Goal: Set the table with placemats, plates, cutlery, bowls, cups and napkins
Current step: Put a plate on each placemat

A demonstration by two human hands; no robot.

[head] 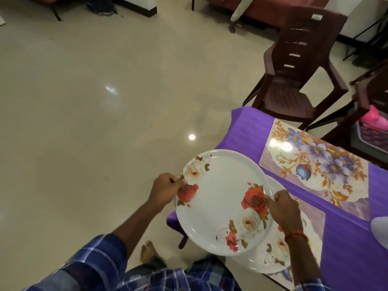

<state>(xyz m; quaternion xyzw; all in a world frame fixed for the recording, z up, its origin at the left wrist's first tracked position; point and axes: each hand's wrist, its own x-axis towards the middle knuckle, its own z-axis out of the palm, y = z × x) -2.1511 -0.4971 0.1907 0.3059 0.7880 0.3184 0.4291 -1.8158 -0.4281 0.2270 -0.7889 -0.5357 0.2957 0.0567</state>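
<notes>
I hold a white oval plate with red and cream roses (220,198) in the air over the near left corner of the table. My left hand (165,190) pinches its left rim and my right hand (283,208) grips its right rim. Under it a second rose plate (270,257) lies on the near flowered placemat (315,217), partly hidden by the held plate and my right arm. A second flowered placemat (315,166) lies bare farther along the purple tablecloth (247,127).
A brown plastic chair (294,80) stands at the table's far end. A pink object on a patterned basket (373,124) sits on another chair at the right. A white item (380,227) shows at the right edge. Shiny floor tiles spread to the left.
</notes>
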